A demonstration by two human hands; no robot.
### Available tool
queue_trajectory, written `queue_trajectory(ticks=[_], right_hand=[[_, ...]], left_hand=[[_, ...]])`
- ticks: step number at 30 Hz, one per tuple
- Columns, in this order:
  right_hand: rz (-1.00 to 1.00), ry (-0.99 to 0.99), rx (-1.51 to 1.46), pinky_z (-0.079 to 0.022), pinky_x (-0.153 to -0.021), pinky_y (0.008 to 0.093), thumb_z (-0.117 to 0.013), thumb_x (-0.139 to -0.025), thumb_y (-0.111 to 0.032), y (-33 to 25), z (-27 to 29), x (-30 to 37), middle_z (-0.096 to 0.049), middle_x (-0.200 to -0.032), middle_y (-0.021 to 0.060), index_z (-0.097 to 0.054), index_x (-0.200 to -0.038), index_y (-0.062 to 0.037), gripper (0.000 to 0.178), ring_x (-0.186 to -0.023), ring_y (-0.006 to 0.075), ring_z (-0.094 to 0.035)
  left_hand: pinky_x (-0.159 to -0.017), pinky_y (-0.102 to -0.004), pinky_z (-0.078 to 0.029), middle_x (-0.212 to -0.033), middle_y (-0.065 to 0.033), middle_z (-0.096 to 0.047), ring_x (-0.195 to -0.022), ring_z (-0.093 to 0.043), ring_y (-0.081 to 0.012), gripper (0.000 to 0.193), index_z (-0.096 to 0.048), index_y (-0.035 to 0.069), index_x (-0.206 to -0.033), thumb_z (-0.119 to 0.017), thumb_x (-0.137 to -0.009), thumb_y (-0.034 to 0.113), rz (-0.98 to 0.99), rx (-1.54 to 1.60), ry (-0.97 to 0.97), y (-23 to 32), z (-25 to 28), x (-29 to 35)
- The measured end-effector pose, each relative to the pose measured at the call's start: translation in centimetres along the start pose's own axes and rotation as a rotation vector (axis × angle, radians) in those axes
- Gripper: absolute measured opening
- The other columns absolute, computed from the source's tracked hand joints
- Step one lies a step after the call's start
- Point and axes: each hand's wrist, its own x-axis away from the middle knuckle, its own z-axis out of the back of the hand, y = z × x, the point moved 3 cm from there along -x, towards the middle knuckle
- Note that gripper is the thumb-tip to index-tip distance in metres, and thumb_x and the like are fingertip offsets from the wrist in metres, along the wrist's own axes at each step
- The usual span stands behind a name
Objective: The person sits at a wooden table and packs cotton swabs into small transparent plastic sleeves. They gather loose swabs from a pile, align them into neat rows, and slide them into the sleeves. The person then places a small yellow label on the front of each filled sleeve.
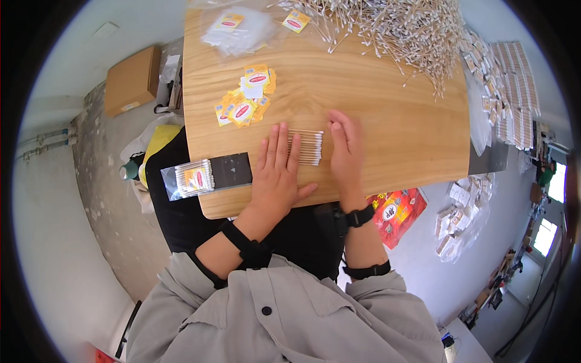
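Note:
A row of cotton swabs (310, 148) lies side by side on the wooden table (387, 127), white tips lined up on the right. My left hand (275, 172) lies flat over the row's left part, fingers stretched out and thumb apart, hiding the swabs' other ends. Just right of the white tips stands my right hand (346, 151), loosely curled, with thumb and forefinger slightly apart and nothing visible between them. Its other fingers are mostly hidden. Left of my left hand, a clear packet of cotton swabs (195, 178) with a yellow label rests on a dark flat strip (233, 171).
Yellow-and-white label cards (245, 106) are heaped at the table's left. Behind them are clear plastic bags (236, 33). A large pile of loose swabs (417, 36) covers the far right. Bagged packets (463, 212) and a red package (396, 215) are beyond the right edge.

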Motion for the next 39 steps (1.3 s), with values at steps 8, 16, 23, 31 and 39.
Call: queue_trajectory(ticks=[8, 16, 23, 31, 39], right_hand=[[-0.046, 0.066, -0.243, -0.036, -0.106, 0.0366, -0.039, -0.104, -0.02, -2.0, -4.2, 2.4, -0.05, -0.126, 0.0156, -0.055, -0.123, 0.0016, 0.033, -0.121, 0.0269, -0.046], [0.014, -0.04, -0.177, -0.034, -0.107, 0.0389, -0.035, -0.105, -0.022, -2.5, -5.9, 5.2, -0.05, -0.129, 0.0163, -0.055, -0.123, 0.0012, 0.035, -0.122, 0.0293, -0.045], [-0.158, 0.113, -0.299, -0.035, -0.105, 0.0412, -0.042, -0.101, -0.015, -2.1, -6.3, 6.1, -0.049, -0.126, 0.0199, -0.05, -0.127, 0.0017, 0.032, -0.119, 0.0336, -0.046], [0.311, 0.058, 0.492, -0.04, -0.1, 0.0448, -0.05, -0.092, -0.003, -3.7, -6.4, 4.7, -0.049, -0.123, 0.0226, -0.049, -0.128, 0.0035, 0.036, -0.118, 0.0398, -0.044], [-0.095, -0.126, -0.577, -0.037, -0.11, 0.0409, -0.037, -0.104, -0.023, -1.9, -7.5, 4.7, -0.052, -0.127, 0.018, -0.045, -0.132, 0.0048, 0.04, -0.124, 0.0272, -0.05]], left_hand=[[-0.12, -0.0459, -0.017, -0.158, -0.024, -0.019, -0.149, -0.018, -0.0346, 0.111, -0.027, -0.005, -0.149, -0.078, -0.066, 0.049, -0.003, -0.084, 0.025, -0.5, -0.3, 0.7], [-0.119, -0.0467, -0.019, -0.157, -0.0239, -0.022, -0.148, -0.021, -0.035, 0.114, -0.027, -0.006, -0.148, -0.082, -0.062, 0.045, 0.027, -0.099, 0.103, -1.7, -0.1, 3.6], [-0.119, -0.0458, -0.018, -0.158, -0.0219, -0.023, -0.148, -0.021, -0.0327, 0.115, -0.026, -0.005, -0.149, -0.076, -0.066, 0.056, 0.077, -0.119, 0.06, -2.6, 1.4, 5.2], [-0.119, -0.0453, -0.018, -0.157, -0.0211, -0.025, -0.148, -0.022, -0.0315, 0.113, -0.026, -0.006, -0.149, -0.071, -0.069, 0.061, 0.082, -0.09, 0.106, -2.8, 1.0, 5.9], [-0.119, -0.0448, -0.019, -0.157, -0.0204, -0.025, -0.148, -0.022, -0.0302, 0.11, -0.026, -0.006, -0.149, -0.073, -0.07, 0.055, 0.1, -0.052, 0.093, -2.9, 1.3, 6.0]])
